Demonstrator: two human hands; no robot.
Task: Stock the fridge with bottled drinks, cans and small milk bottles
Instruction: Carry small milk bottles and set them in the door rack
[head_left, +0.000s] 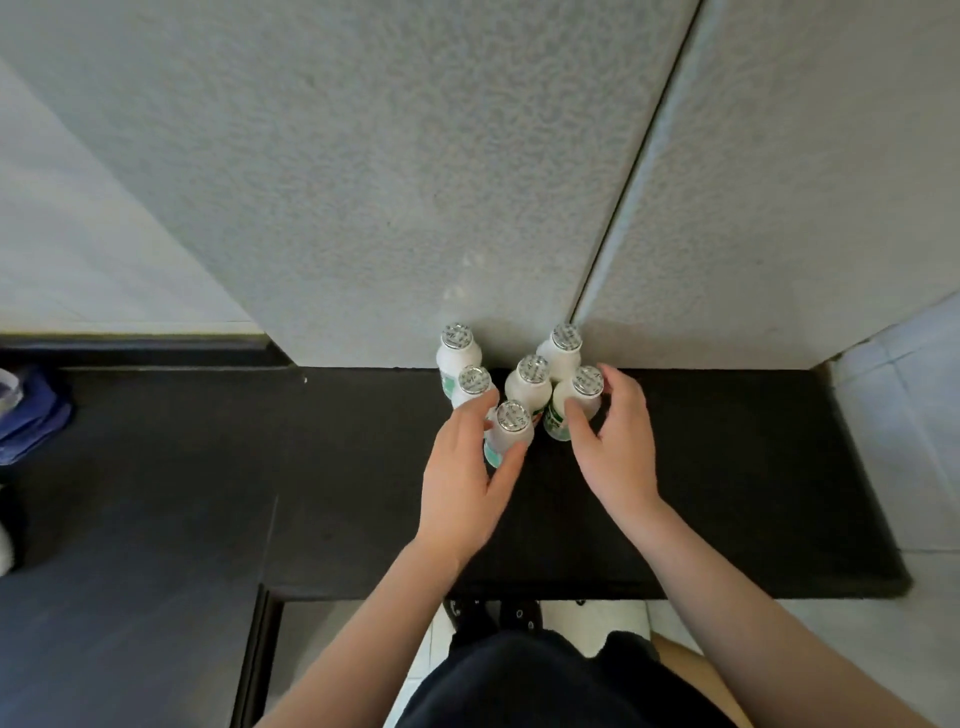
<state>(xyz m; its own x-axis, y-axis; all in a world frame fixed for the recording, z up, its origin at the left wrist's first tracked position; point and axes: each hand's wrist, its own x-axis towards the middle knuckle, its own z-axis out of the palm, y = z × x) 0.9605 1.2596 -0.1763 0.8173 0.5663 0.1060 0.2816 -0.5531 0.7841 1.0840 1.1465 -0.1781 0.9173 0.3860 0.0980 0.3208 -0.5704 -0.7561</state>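
So, six small white plastic milk bottles with silver foil lids (530, 387) are standing upright in a tight bunch on the dark matte counter (727, 467), right up against the grey textured wall (363, 182).

Handling-wise I'd guess these are light and fairly stiff, with smooth sides that could be a bit slippery. The foil tops look like the weak spot, so I wouldn't pinch or press there. The body just under the shoulder seems the best place to hold, and one bottle fits easily in one hand. They're narrow and packed close, so bumping a neighbour over is the likely slip-up.

The left hand (467, 467) is wrapped around the nearest bottle (513, 415): thumb on its near side low down, fingers curled round the far left side, cap poking up between them. The right hand (615, 441) is curled round the front-right bottle (588, 379), thumb across the front of the body and fingertips reaching behind the cap. The other four sit just beyond both sets of fingertips, between the hands and the wall, untouched as far as I can tell.
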